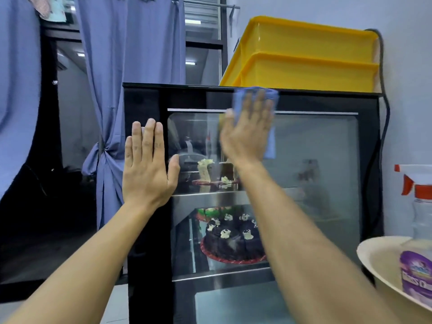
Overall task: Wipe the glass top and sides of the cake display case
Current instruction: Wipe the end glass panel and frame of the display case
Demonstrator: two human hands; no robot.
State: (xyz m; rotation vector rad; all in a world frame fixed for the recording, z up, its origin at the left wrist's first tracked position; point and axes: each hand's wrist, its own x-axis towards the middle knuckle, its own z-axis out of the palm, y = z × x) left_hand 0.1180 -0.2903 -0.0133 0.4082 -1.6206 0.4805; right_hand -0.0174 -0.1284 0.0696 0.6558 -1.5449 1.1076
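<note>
Your right hand (pixel 247 129) presses a blue cloth (pixel 268 99) flat, fingers straight, at the 12 o'clock edge of the display case's glass front (pixel 315 171) — unwiped pane runs toward 3 and 6. Left hand (pixel 147 167) open, flat, braces the black frame (pixel 149 230) at 9 — farther off.

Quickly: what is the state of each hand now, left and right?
Left hand: open, flat against the display case frame, holding nothing.
Right hand: open, straight fingers pressing the blue cloth on the glass.
</note>
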